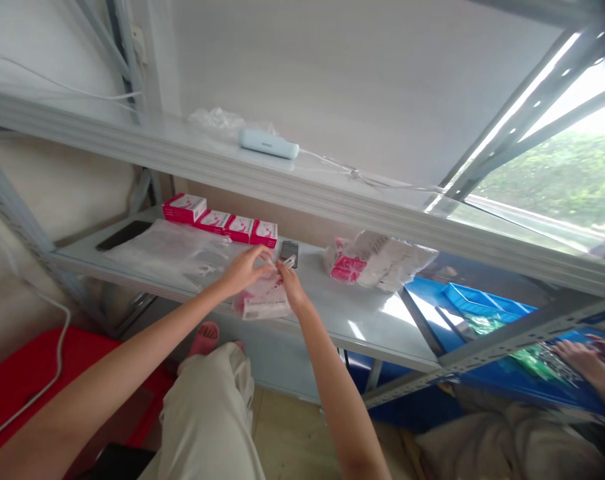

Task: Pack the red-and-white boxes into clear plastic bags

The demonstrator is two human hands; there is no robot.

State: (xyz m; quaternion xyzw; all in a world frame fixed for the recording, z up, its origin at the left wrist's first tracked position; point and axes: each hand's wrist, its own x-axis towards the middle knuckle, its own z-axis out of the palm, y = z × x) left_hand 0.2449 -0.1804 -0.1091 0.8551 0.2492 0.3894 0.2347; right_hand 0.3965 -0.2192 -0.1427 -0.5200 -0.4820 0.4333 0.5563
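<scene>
A thin translucent plastic bag (267, 307) with something pink and white inside hangs at the shelf's front edge. My right hand (292, 285) is closed round the bunched top of the bag. My left hand (247, 268) pinches at the same top, thumb and forefinger bent into a loop; the fingertips are partly hidden. Just behind my hands lies a dark phone-like device (289, 251). Several pink and white boxes (239, 228) stand in a row at the back left. Flat white plastic bags (169, 250) are spread left of my hands.
A filled plastic bag with pink packages (349, 268) lies to the right. Above runs an upper shelf (332, 190) with a light blue power strip (268, 143). A red stool (27, 373) stands lower left. At right, another person's hands (585, 360) are over blue trays (487, 300).
</scene>
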